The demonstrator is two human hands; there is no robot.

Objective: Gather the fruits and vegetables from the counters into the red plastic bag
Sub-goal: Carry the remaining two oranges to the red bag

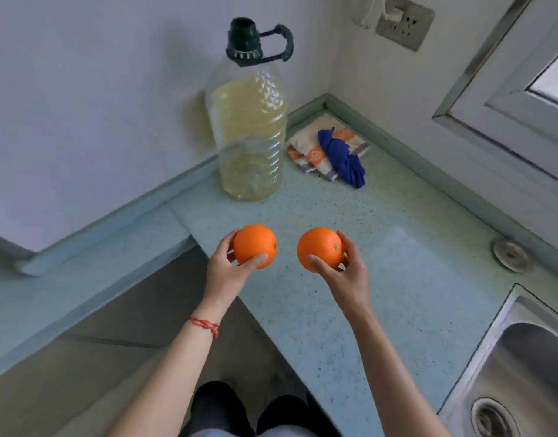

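My left hand (222, 269) grips one orange (255, 246) from its left side, thumb across the bottom. My right hand (347, 272) grips a second orange (320, 249) from its right side, stem end facing me. Both oranges are held just above the pale green speckled counter (381, 279), close to its inner corner edge and a short gap apart. A red string bracelet sits on my left wrist. No red plastic bag is in view.
A large clear oil bottle (251, 127) with a dark green cap stands against the wall behind the oranges. Folded cloths (331, 152), one blue, lie in the corner. A steel sink (517, 373) is at lower right, a wall socket (403, 23) above.
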